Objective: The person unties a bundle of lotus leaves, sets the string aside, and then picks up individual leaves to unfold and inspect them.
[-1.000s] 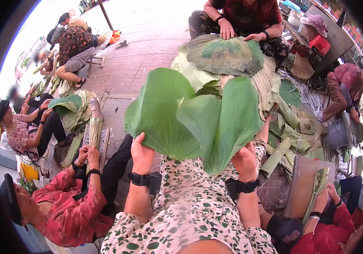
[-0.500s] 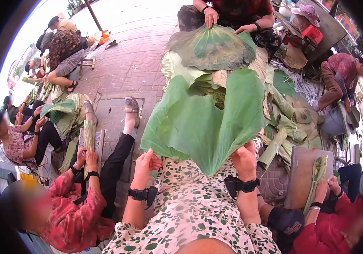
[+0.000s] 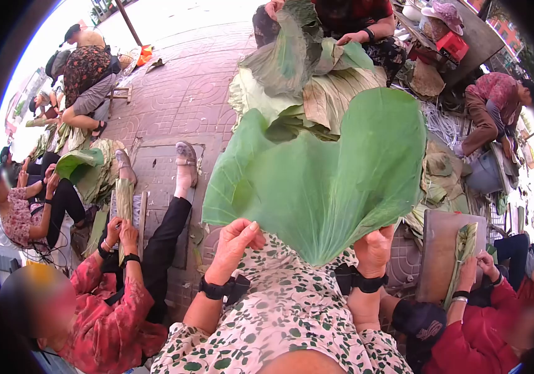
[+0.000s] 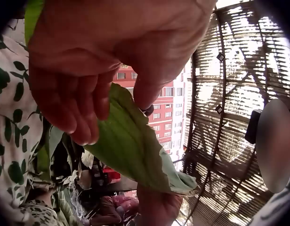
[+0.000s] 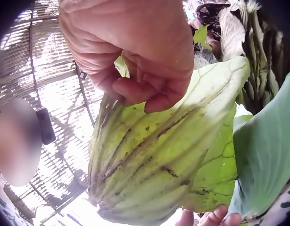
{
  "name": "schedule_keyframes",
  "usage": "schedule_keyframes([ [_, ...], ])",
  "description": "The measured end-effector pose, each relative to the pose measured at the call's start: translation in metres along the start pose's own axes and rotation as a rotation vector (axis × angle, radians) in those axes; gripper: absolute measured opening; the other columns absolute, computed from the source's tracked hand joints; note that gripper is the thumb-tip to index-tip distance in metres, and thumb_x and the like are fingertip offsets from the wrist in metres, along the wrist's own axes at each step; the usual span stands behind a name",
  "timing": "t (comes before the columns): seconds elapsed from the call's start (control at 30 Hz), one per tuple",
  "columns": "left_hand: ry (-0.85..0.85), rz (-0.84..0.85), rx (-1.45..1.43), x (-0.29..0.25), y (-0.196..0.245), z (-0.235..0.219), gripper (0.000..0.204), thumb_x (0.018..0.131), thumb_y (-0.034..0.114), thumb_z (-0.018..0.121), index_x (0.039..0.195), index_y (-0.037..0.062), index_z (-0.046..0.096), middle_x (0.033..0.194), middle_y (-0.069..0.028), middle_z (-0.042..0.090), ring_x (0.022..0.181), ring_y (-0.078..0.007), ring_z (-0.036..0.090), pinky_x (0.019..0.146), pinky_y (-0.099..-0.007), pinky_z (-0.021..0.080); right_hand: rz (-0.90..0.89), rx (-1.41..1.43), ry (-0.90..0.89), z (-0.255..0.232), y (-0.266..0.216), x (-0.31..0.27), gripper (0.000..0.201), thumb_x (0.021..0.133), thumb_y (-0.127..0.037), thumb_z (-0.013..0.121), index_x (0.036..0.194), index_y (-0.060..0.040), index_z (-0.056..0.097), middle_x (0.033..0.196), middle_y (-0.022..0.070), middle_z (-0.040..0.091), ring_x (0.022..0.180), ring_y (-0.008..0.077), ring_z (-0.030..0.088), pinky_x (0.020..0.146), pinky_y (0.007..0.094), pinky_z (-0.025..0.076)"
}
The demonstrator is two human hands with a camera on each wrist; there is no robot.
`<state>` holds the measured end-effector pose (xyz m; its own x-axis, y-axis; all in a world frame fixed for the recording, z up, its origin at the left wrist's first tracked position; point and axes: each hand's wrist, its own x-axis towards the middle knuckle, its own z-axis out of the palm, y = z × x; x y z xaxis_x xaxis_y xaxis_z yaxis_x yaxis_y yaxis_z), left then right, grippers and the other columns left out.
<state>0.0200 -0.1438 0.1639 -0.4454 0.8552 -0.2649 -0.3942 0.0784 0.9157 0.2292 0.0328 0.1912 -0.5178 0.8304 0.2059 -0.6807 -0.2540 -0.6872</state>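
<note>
A big green lotus leaf (image 3: 317, 187) spreads out over my lap, its pointed lower end toward me. At its lower right edge my right hand (image 3: 374, 250) grips the leaf. In the right wrist view those fingers (image 5: 140, 92) are curled over the pale, veined underside. My left hand (image 3: 237, 246) is at the lower left edge, its fingers loosely bent and overlapping the leaf. A gap shows between its thumb and fingers (image 4: 86, 113) in the left wrist view, with the leaf just beyond them.
Ahead, a seated person handles a drying leaf (image 3: 286, 56) over a leaf pile (image 3: 342, 93). On the left, a person in red (image 3: 102, 305) works beside an outstretched leg. At the right stand a board (image 3: 432, 249) and a grey bucket (image 3: 485, 171).
My left hand has come off the leaf's left edge and moved right, toward its lower middle. The leaf has opened wider and shifted right with my right hand. The person opposite has lifted a leaf.
</note>
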Motion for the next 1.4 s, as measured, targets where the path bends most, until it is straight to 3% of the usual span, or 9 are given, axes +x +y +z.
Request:
schedule_keyframes([
  [0.3,0.322,0.212,-0.079,0.010,0.003,-0.009,0.015,0.089,0.017,0.058,0.095,0.0034,0.059,0.086,-0.0065,0.064,0.071,-0.0090,0.059,0.064,-0.0205,0.046,-0.301,-0.211,0.108,-0.009,-0.038,-0.004,0.067,0.071,-0.020,0.075,0.129,-0.0091,0.044,0.126,0.0056,0.049,0.112,0.0244,0.050,0.093,0.0405,0.043],
  [0.63,0.253,0.112,0.023,0.023,-0.021,-0.009,0.015,0.086,0.012,0.060,0.100,0.0043,0.059,0.093,0.0008,0.063,0.077,-0.0033,0.054,0.064,-0.0173,0.043,-0.168,-0.196,0.024,0.000,-0.027,0.006,0.065,0.073,-0.016,0.072,0.130,-0.0086,0.042,0.122,0.0073,0.051,0.109,0.0246,0.051,0.092,0.0401,0.042],
  [0.7,0.250,0.111,0.020,0.025,-0.021,-0.009,0.015,0.086,0.011,0.060,0.099,0.0041,0.059,0.092,0.0009,0.062,0.075,-0.0032,0.054,0.064,-0.0173,0.043,-0.364,-1.235,0.285,0.004,-0.021,0.007,0.064,0.074,-0.020,0.072,0.128,-0.0040,0.042,0.117,0.0082,0.054,0.104,0.0236,0.054,0.089,0.0376,0.045],
  [0.73,0.243,0.109,0.016,0.026,-0.022,-0.008,0.015,0.086,0.010,0.060,0.099,0.0039,0.059,0.091,0.0009,0.062,0.074,-0.0030,0.054,0.064,-0.0173,0.043,-0.366,-1.235,0.280,0.003,-0.020,0.008,0.064,0.074,-0.020,0.072,0.128,-0.0040,0.042,0.117,0.0082,0.054,0.104,0.0236,0.054,0.089,0.0376,0.045],
  [1.03,0.027,0.119,0.107,0.034,-0.049,-0.004,0.022,0.079,0.006,0.064,0.101,0.0033,0.059,0.084,0.0007,0.057,0.069,-0.0028,0.051,0.064,-0.0185,0.044,0.002,-0.363,0.092,0.026,0.024,0.034,0.055,0.074,-0.020,0.070,0.121,-0.0018,0.048,0.115,0.0084,0.056,0.102,0.0222,0.056,0.087,0.0373,0.047],
  [1.23,-0.062,0.333,0.527,0.031,-0.050,-0.007,0.033,0.077,0.001,0.060,0.109,0.0022,0.056,0.102,-0.0090,0.061,0.087,-0.0195,0.059,0.077,-0.0301,0.047,0.235,0.200,-0.023,0.033,0.037,0.067,0.049,0.075,-0.020,0.069,0.116,-0.0004,0.051,0.114,0.0085,0.058,0.102,0.0213,0.057,0.085,0.0372,0.048],
  [1.27,-0.109,0.324,0.543,0.032,-0.055,-0.014,0.035,0.077,0.000,0.060,0.112,0.0022,0.055,0.106,-0.0115,0.061,0.094,-0.0245,0.060,0.081,-0.0335,0.047,0.371,0.508,-0.309,0.036,0.036,0.077,0.040,0.077,-0.010,0.064,0.116,-0.0041,0.054,0.115,0.0066,0.058,0.105,0.0197,0.056,0.088,0.0357,0.047],
  [1.37,0.146,0.801,1.074,0.028,-0.082,-0.037,0.035,0.080,0.003,0.058,0.115,0.0030,0.053,0.116,-0.0127,0.056,0.106,-0.0281,0.055,0.088,-0.0378,0.045,0.361,0.249,-0.149,0.011,0.064,0.072,0.042,0.078,0.001,0.057,0.119,-0.0068,0.053,0.115,0.0043,0.058,0.106,0.0177,0.055,0.092,0.0336,0.044],
  [1.4,0.099,0.681,1.268,0.025,-0.082,-0.048,0.037,0.084,0.005,0.054,0.121,0.0034,0.048,0.125,-0.0116,0.050,0.113,-0.0272,0.050,0.094,-0.0399,0.041,0.402,0.061,-0.043,0.014,0.065,0.064,0.039,0.079,0.008,0.050,0.113,-0.0108,0.055,0.097,-0.0014,0.061,0.078,0.0074,0.057,0.061,0.0199,0.044],
])
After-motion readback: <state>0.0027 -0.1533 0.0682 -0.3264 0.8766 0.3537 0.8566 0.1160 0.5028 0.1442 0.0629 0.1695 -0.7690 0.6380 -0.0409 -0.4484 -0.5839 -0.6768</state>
